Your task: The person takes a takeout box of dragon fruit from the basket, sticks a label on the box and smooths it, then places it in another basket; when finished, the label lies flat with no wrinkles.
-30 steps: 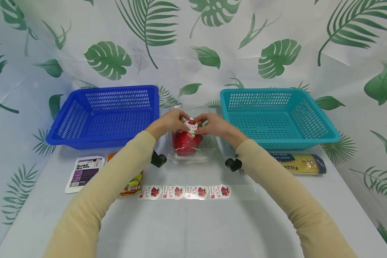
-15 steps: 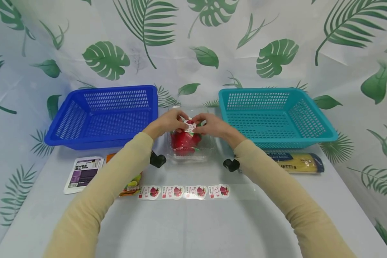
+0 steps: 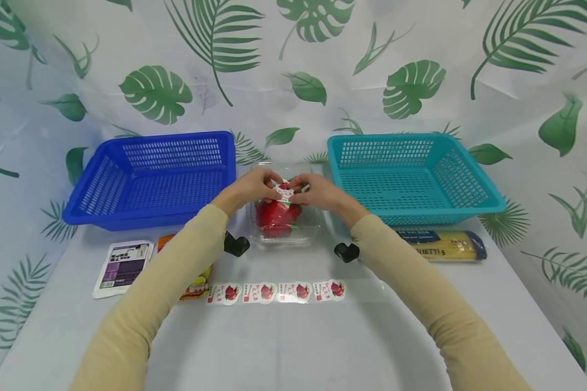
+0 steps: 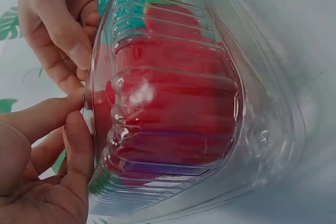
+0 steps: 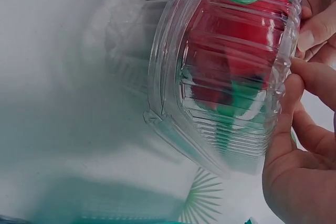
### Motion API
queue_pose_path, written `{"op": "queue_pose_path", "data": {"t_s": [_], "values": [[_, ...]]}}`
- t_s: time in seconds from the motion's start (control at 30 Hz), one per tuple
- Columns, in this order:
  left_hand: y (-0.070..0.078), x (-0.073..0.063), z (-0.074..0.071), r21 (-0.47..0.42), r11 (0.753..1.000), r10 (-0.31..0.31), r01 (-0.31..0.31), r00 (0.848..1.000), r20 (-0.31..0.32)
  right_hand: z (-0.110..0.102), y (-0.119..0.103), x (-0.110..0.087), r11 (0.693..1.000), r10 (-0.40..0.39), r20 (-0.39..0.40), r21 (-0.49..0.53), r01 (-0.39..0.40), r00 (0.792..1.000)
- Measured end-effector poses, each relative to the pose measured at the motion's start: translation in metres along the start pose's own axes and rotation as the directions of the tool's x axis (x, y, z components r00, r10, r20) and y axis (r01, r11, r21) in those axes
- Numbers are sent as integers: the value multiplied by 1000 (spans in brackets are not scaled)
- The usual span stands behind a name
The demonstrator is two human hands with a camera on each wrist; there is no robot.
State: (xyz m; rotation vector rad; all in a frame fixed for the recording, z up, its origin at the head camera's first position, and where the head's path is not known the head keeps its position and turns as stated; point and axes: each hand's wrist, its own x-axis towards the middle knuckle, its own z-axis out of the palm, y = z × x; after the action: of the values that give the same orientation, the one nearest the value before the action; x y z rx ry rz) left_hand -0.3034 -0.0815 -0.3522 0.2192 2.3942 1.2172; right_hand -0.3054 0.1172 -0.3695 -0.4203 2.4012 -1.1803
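Note:
A clear plastic clamshell box stands at the back middle of the table. Inside it lies a red item with green parts, seen through ribbed walls. On top of the lid is a white label with a red fruit picture. My left hand holds this label's left side against the lid, thumb and index finger bent. From the other side my right hand grips the right edge in the same way. Both hands are at the lid's top in the left wrist view; fingertips partly cover the label.
Blue basket at left, teal basket at right. In front: a strip of fruit labels, a white-and-purple pack, an orange packet partly under the left sleeve, and a spaghetti pack partly behind the right sleeve.
The whole head view has shifted slightly left. Both hands stay at the label on the lid, with only tiny finger movements.

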Motion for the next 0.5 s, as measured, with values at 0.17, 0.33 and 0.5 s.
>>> {"op": "queue_pose_path", "data": {"t_s": [0.17,0.33,0.5], "values": [[-1,0,0,-1,1000,9,-9,1000,3,0,-1,0,999,-7,7,-38,7,1000],[-1,-1,-1,1,1000,10,-10,1000,1,-1,-3,-1,999,-15,16,-44,16,1000],[-1,-2,0,-2,1000,11,-11,1000,-1,0,-1,-2,999,-37,17,-39,38,999]]}}
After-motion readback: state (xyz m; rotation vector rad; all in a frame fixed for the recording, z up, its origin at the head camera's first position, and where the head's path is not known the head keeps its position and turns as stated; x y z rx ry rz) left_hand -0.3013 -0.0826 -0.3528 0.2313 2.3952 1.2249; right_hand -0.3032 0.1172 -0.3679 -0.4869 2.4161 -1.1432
